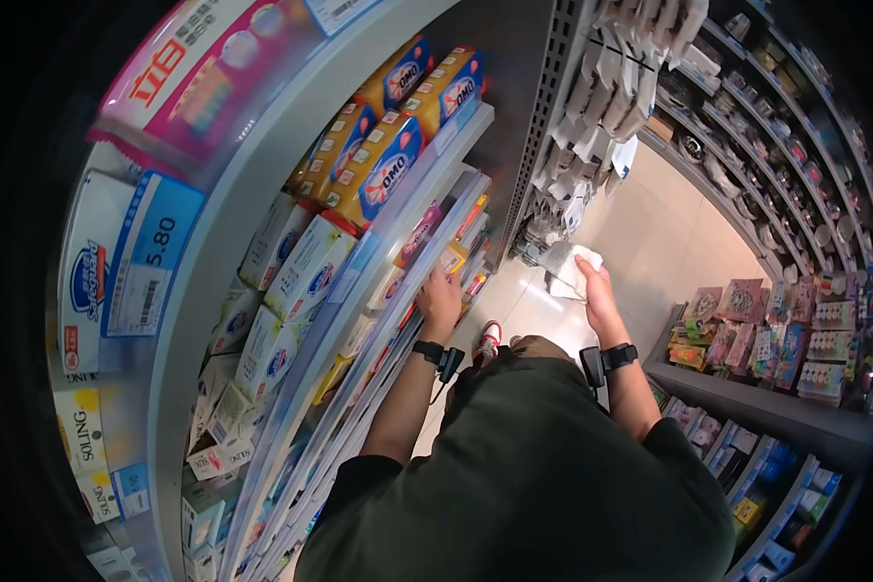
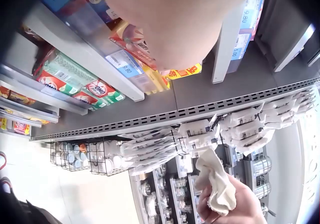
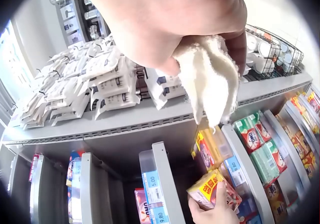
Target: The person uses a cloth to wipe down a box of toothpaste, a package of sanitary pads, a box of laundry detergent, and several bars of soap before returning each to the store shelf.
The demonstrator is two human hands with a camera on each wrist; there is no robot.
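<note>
My left hand [image 1: 440,303] reaches into a shelf at the left and grips a yellow and red soap pack [image 1: 452,257]. The right wrist view shows that pack [image 3: 215,190] tilted at the shelf edge, with the left hand's fingers [image 3: 220,204] round its lower side. Out over the aisle, my right hand [image 1: 601,303] holds a folded white cloth [image 1: 565,272], pinched between thumb and fingers. The cloth [image 3: 209,81] hangs down from the right hand [image 3: 175,24] in the right wrist view. In the left wrist view the cloth [image 2: 216,181] stands up from the right hand [image 2: 235,204].
OMO boxes [image 1: 383,170] and Safeguard soap [image 1: 306,267] fill the upper shelves at the left. White packets [image 2: 245,129] hang on hooks at the shelf end, beside a wire basket [image 2: 105,156] of containers. More stocked shelves [image 1: 786,126] stand across the aisle at the right.
</note>
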